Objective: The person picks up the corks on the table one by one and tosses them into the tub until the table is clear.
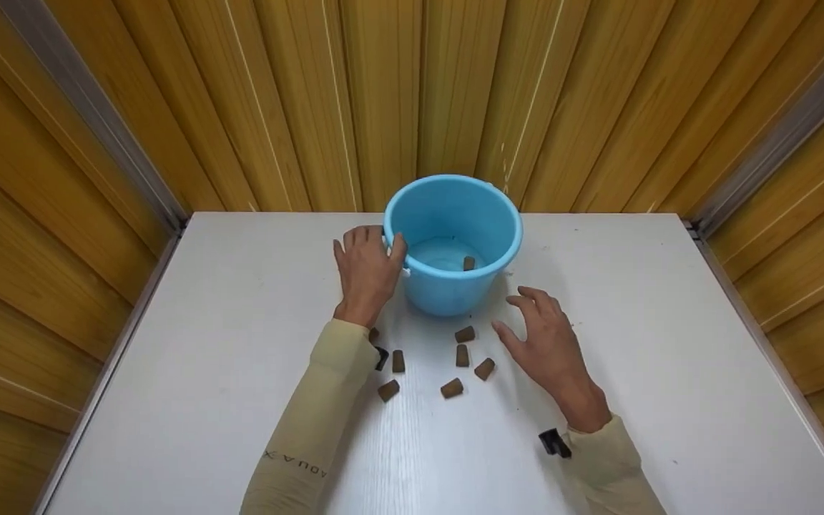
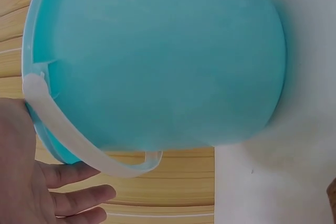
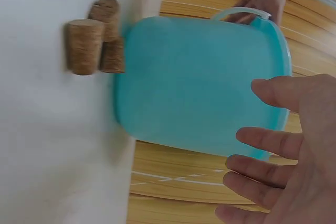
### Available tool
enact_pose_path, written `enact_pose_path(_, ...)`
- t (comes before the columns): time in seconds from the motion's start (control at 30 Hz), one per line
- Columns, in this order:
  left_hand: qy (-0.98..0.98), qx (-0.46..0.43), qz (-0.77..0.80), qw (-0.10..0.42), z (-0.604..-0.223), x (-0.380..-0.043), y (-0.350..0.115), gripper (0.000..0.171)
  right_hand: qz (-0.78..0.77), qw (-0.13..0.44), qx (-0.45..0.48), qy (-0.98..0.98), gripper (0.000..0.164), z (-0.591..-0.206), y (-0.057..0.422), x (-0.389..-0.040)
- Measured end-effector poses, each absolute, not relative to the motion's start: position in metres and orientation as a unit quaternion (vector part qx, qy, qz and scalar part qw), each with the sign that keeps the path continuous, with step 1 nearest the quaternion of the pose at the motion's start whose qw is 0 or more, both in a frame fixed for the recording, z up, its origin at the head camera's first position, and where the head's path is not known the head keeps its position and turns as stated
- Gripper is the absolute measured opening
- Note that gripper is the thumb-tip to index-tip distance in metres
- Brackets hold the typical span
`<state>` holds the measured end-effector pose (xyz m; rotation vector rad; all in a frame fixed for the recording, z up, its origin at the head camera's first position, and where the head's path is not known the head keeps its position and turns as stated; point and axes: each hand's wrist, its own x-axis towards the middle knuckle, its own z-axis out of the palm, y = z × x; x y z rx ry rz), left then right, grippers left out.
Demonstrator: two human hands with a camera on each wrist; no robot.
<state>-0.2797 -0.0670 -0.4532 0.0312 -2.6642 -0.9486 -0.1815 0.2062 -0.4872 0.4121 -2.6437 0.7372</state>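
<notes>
A light-blue plastic bucket (image 1: pixel 448 290) stands upright at the back of the white table, with one brown cork stopper (image 1: pixel 469 264) visible on its floor. My left hand (image 1: pixel 368 268) holds the bucket's left rim, thumb over the edge and fingers on the outer side. Beside that hand hangs the bucket's white handle (image 2: pixel 79 142). To the right of the bucket's front, my right hand (image 1: pixel 544 343) is held with fingers spread and nothing in its grasp. Several tapered cork stoppers lie in front of the bucket, among them an upright-looking cork (image 3: pixel 85 48) in the right wrist view.
The white table (image 1: pixel 240 286) is enclosed by wood-patterned walls (image 1: pixel 383 107) at the back and sides. Metal corner posts (image 1: pixel 108 107) rise at its rear corners. Small dark crumbs dot the tabletop. Light sleeves with black clips cover both forearms.
</notes>
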Motion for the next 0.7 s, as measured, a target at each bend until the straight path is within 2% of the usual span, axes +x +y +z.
enact_pose_path(0.4, -0.941, 0.000, -0.307, 0.144, -0.451, -0.281, -0.067, 0.054, 0.240, 0.058, 0.131, -0.960, 0.047, -0.539, 0.200, -0.159)
enact_pose_path(0.7, -0.942, -0.021, -0.302, 0.146, -0.451, -0.289, -0.071, 0.057, 0.224, 0.053, 0.142, -0.963, 0.035, -0.550, 0.198, -0.149)
